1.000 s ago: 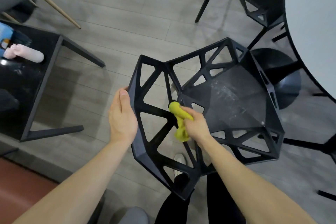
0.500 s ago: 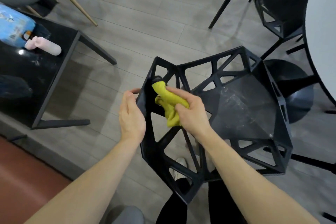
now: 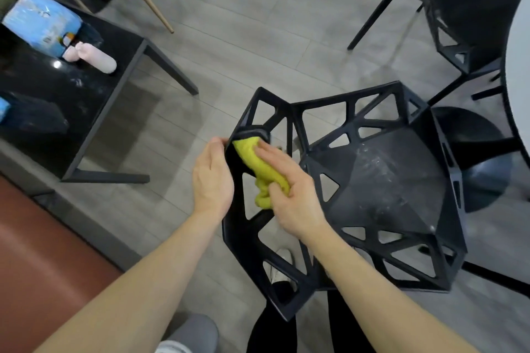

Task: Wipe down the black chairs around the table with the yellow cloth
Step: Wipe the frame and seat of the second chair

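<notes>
Fingers [image 3: 268,152] of my right hand [image 3: 292,195] are clamping the yellow cloth [image 3: 259,165] against the chair [image 3: 381,180] back; my left hand [image 3: 213,178] is gripping its outer edge beside it.

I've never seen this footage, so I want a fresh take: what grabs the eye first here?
The yellow cloth stands out, pressed by the right hand against the backrest edge of the black cut-out chair at centre. The left hand holds that backrest from outside. On the black side table at left lies a pink bottle.
</notes>
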A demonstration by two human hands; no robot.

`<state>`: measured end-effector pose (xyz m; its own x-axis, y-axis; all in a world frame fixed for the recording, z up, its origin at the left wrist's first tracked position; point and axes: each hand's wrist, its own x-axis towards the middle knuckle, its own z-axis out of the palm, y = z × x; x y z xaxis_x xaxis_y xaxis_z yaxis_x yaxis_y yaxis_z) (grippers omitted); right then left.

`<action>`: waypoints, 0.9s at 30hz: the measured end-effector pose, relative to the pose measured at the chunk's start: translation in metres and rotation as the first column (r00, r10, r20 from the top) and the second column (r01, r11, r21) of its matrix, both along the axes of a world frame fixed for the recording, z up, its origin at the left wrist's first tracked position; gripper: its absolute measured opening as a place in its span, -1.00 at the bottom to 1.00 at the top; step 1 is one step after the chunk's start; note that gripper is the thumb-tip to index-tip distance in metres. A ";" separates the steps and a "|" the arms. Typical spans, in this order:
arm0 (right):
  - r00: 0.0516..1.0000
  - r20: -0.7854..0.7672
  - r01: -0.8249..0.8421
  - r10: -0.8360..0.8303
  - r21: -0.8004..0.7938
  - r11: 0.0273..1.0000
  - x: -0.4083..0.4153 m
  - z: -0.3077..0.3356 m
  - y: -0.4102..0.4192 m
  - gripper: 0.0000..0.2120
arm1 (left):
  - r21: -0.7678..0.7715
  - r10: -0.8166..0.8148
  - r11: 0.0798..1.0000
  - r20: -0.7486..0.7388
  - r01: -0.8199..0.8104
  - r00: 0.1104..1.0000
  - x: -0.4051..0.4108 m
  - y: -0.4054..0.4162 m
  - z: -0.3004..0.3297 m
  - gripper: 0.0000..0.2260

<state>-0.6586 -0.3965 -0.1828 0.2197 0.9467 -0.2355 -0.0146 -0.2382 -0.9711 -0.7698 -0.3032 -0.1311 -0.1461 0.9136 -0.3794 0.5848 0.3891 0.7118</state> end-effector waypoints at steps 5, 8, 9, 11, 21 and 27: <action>0.960 0.225 -0.106 0.169 -0.269 0.957 0.011 -0.064 -0.054 -0.34 | -0.042 -0.042 0.998 -0.064 0.040 0.997 0.000 0.000 -0.002 -0.48; 0.982 0.136 -0.030 0.131 -0.570 0.821 0.042 -0.085 -0.068 -0.45 | -0.047 -0.045 0.998 -0.103 0.040 0.994 0.004 -0.004 -0.001 -0.58; 0.992 0.107 0.005 0.070 -0.576 0.818 0.043 -0.082 -0.065 -0.43 | -0.046 -0.044 0.998 -0.116 0.039 0.992 0.005 -0.005 0.000 -0.61; 0.998 0.055 0.039 -0.018 -0.408 0.912 0.027 -0.058 -0.053 -0.33 | -0.041 -0.051 0.998 -0.131 0.046 0.990 0.005 -0.004 0.001 -0.63; 0.998 0.047 0.010 0.036 -0.735 0.678 0.055 -0.136 -0.082 -0.43 | -0.019 -0.047 0.999 -0.202 0.044 0.978 0.004 -0.001 -0.005 -0.59; 0.998 -0.035 -0.065 0.055 -0.567 0.821 0.001 -0.040 -0.055 -0.40 | 0.011 -0.091 0.995 -0.220 0.095 0.971 0.004 -0.002 -0.003 -0.60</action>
